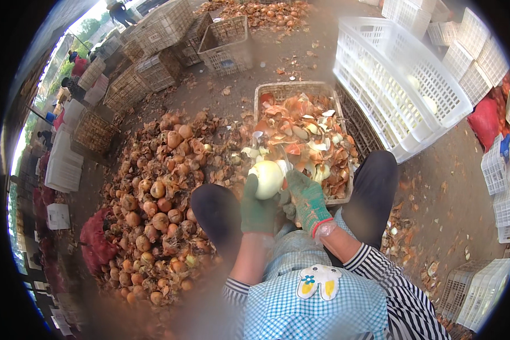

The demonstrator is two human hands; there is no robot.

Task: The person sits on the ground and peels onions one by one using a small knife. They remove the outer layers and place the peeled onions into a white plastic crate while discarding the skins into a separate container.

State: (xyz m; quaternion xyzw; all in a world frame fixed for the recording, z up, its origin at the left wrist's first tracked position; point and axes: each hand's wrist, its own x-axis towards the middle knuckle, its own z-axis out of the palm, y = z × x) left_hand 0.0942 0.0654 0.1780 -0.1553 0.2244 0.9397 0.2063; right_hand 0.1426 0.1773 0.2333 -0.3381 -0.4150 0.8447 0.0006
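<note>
My left hand, in a green-coated work glove, is closed around a peeled pale onion. My right hand, gloved alike, is right beside the onion, its fingers curled on what looks like a small knife. The thin blade is blurred, and most of its handle is hidden by the glove. Just beyond both hands, a plastic crate between my knees holds orange and white onion skins.
To the left lies a large heap of unpeeled onions, with a red mesh sack at its edge. A white crate holding peeled onions rests on a brown crate at right. Other crates stand behind; people are far left.
</note>
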